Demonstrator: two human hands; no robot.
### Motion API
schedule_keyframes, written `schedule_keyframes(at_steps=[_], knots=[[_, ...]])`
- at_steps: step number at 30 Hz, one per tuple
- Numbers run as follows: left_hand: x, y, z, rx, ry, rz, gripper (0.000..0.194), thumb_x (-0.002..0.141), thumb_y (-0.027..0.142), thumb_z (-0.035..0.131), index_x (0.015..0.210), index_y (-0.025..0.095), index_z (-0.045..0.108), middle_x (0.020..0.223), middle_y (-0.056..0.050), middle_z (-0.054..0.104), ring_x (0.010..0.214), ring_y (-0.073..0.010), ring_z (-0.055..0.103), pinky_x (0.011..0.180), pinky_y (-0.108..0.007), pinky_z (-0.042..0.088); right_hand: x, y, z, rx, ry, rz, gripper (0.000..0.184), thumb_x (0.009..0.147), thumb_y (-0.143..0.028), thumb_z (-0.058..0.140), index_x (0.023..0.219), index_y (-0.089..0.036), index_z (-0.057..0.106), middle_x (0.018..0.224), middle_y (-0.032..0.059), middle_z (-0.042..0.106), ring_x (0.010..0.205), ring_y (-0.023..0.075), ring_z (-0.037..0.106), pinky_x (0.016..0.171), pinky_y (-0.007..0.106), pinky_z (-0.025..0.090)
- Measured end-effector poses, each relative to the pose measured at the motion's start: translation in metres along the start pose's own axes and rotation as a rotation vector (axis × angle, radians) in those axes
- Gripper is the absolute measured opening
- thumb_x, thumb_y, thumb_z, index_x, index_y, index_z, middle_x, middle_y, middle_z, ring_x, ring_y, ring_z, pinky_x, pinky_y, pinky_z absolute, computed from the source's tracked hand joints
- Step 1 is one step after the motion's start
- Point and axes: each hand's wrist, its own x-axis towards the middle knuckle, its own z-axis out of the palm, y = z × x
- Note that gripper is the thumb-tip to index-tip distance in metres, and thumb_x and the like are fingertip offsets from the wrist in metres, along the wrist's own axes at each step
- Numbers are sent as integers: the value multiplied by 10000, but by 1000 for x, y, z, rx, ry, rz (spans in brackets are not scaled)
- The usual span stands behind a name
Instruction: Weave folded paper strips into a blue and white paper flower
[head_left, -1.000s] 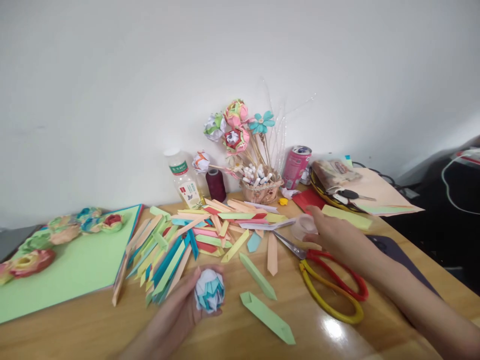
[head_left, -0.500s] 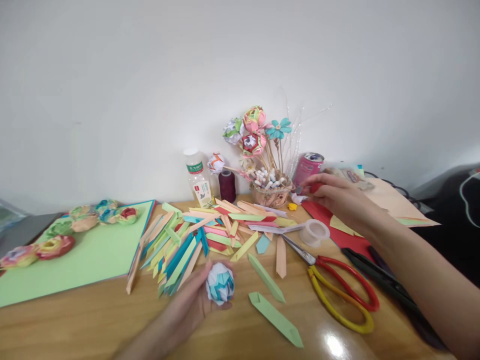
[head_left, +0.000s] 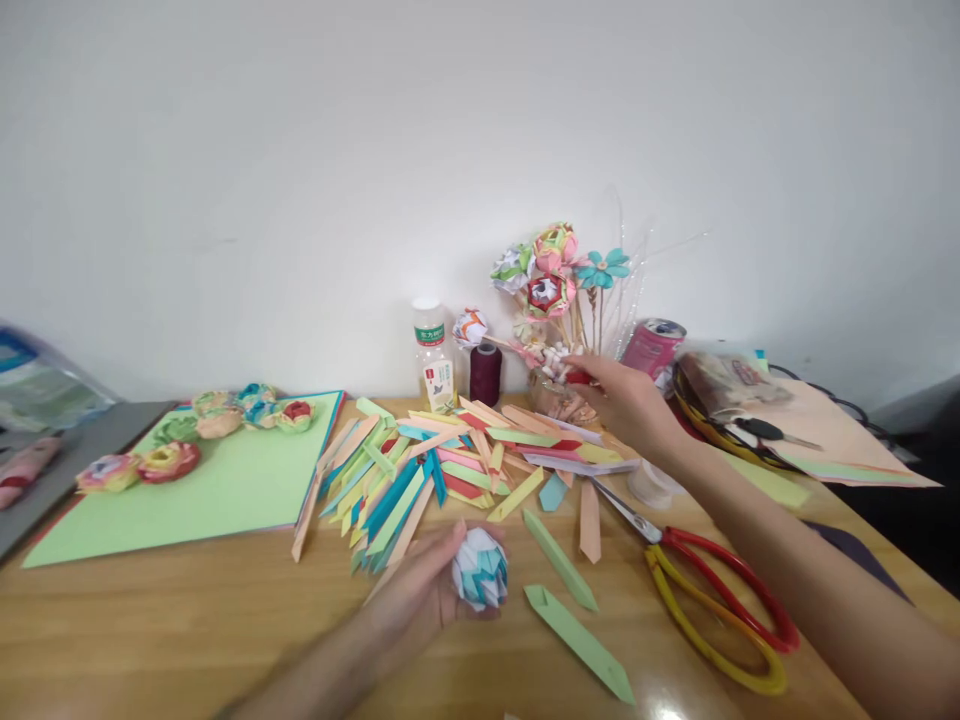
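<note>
My left hand (head_left: 424,595) is closed round a white and teal folded paper ball (head_left: 480,568), low over the wooden table (head_left: 187,620). My right hand (head_left: 622,395) reaches to the back, at the small basket (head_left: 559,398) that holds paper flowers on sticks (head_left: 551,275). Its fingertips pinch something small and red (head_left: 577,377) which I cannot make out. Between my hands lies a heap of folded coloured paper strips (head_left: 442,465).
Scissors with red and yellow handles (head_left: 712,600) lie at the right, a tape roll (head_left: 651,483) beside my right forearm. A bottle (head_left: 435,352), a thread spool (head_left: 485,373) and a pink can (head_left: 654,345) stand at the back. Green sheets (head_left: 202,490) with paper flowers lie left.
My right hand has moved from the tape roll to the back right and then left to the flower basket. The left hand keeps the paper ball. The camera has turned left.
</note>
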Motion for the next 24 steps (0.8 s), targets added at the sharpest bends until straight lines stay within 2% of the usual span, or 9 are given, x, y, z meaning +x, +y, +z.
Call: schedule_keyframes(at_steps=[2,4,8,11,15,19,24], knots=[[0,-1,0,1,-9,3,316,844,317,422,968,96,611,860,-93,565,689,-138,566,606,-275,483,3,5,6,-109,54,30,268,811,-208,484,1062,-155,565,892,106,673,749,230,619,582,294,435],[1,-1,0,3,-9,8,326,846,321,417,973,92,611,870,-100,568,690,-137,563,607,-275,481,5,7,10,-198,85,23,233,824,-239,478,1007,-159,598,874,115,675,783,251,604,540,282,397],[1,-1,1,1,-7,21,337,847,328,414,965,82,613,874,-112,578,684,-139,566,589,-266,476,7,7,15,-296,89,-72,202,854,-246,446,898,-204,639,907,77,658,887,220,546,603,259,387],[2,-2,-1,-10,-25,30,334,847,328,416,966,83,610,866,-113,586,679,-138,572,582,-263,475,5,9,20,-351,115,-91,211,861,-254,439,925,-202,633,985,90,612,887,212,522,608,258,381],[1,-1,-2,-21,-32,24,319,841,327,431,977,99,608,851,-104,592,680,-135,573,597,-275,483,-1,16,24,-396,115,-121,231,877,-240,413,1014,-175,587,951,84,619,867,199,527,594,257,365],[1,0,-1,-18,-12,13,324,828,344,452,976,104,610,877,-110,592,692,-140,577,607,-281,487,-4,17,22,-416,115,-102,219,872,-253,422,876,-150,615,904,93,637,841,210,530,597,271,351],[0,0,1,-9,-20,38,343,815,374,463,947,100,620,822,-100,592,669,-139,571,585,-266,476,1,11,16,-390,95,-50,221,861,-244,432,823,-172,638,855,77,650,799,202,553,552,264,343]])
